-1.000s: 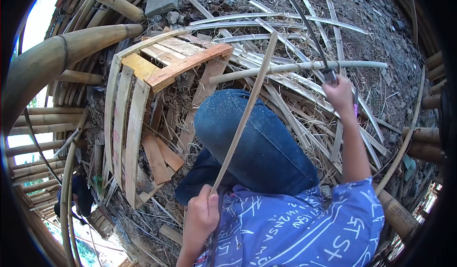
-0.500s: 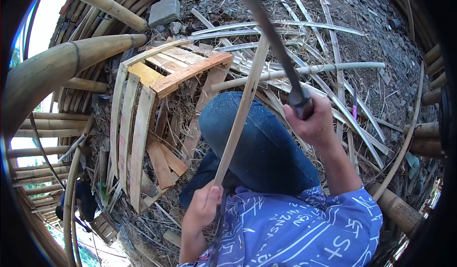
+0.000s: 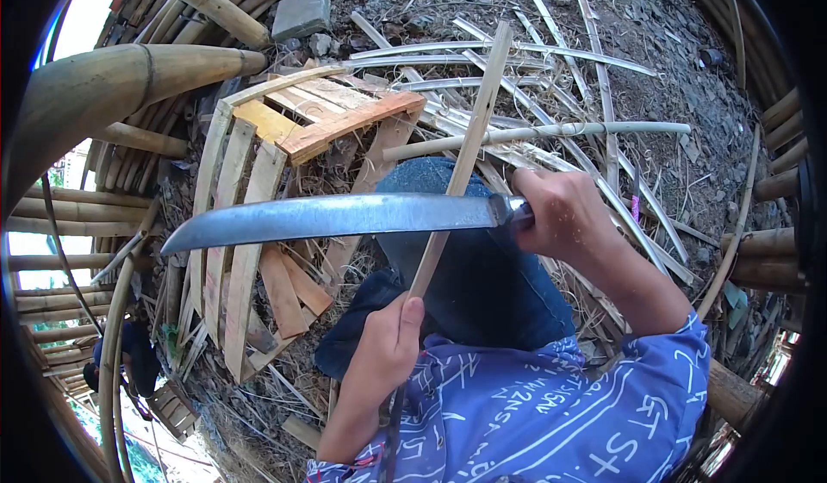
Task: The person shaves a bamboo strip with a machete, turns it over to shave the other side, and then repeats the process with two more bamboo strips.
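Observation:
My right hand (image 3: 564, 211) is closed around the handle of a machete (image 3: 345, 222). Its long, slightly curved blade points left and lies across a bamboo strip (image 3: 476, 125) in this view. The strip is flat, narrow and pale, and slants up and away over my bent knee (image 3: 508, 285) in blue jeans. Near its lower end, my left hand (image 3: 388, 341) grips it with the thumb along the top. The part of the strip behind the blade is hidden.
A wooden slatted crate (image 3: 345, 130) lies tipped on the ground to the left. Split bamboo strips (image 3: 603, 78), shavings and a round bamboo pole (image 3: 594, 128) litter the soil ahead. Thick bamboo poles (image 3: 95, 95) and a concrete block (image 3: 301, 14) are at upper left; another person (image 3: 133, 358) is beyond, lower left.
The machete has swung down from pointing up and away to lying sideways across the strip. My right hand has turned over with it. The strip leans slightly more to the right.

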